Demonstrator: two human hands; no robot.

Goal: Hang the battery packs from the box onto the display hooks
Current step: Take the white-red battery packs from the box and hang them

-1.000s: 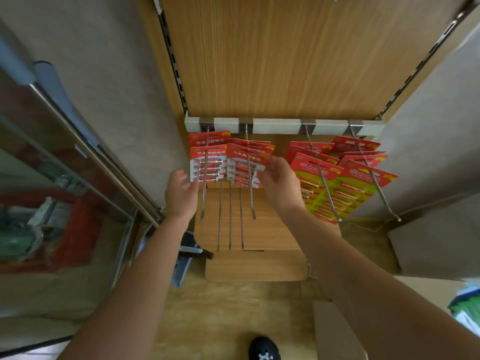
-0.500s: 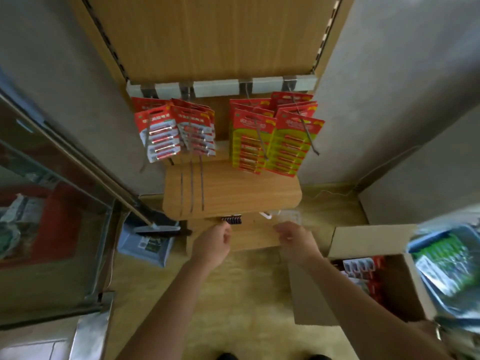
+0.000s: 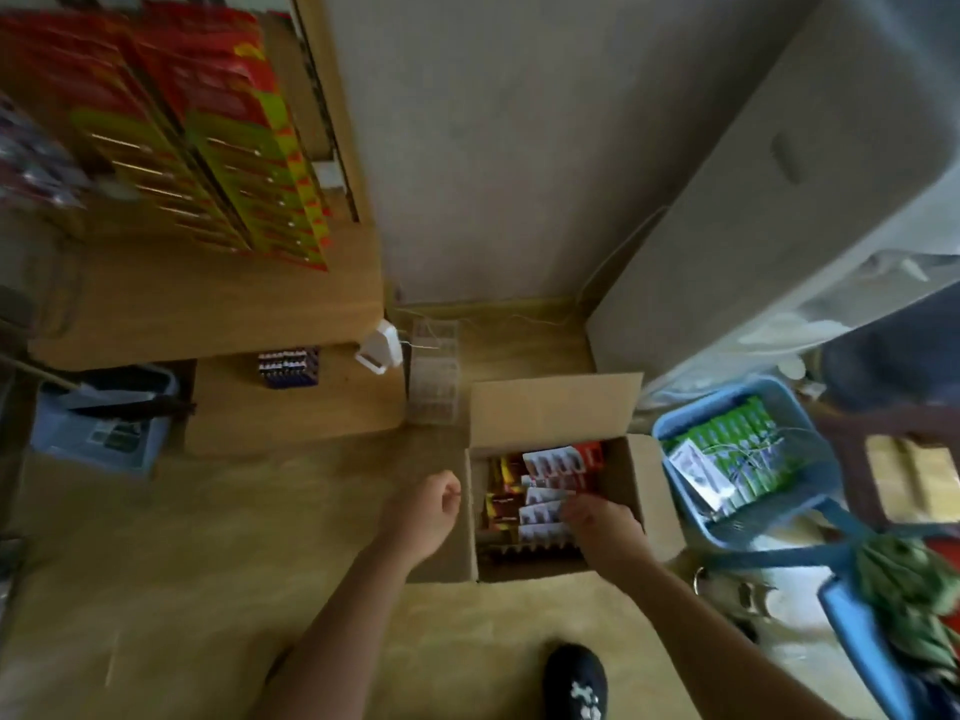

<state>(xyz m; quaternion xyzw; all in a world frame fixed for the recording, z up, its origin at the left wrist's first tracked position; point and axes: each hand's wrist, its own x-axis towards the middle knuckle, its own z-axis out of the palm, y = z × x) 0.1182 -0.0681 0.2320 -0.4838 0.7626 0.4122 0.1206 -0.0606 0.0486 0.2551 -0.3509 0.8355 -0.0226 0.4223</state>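
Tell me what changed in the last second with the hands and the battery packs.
Both hands dropped from the hanging packs to the cardboard box. The right hand now reaches into the box, fingers on the battery packs there; whether it grips one is unclear. The left hand hovers beside the box, loosely curled, holding nothing. The hanging packs stayed where they hung.

Hanging battery packs, blurred and cropped at the top edge. Right hand fingertips buried among boxed packs; grip unreadable.
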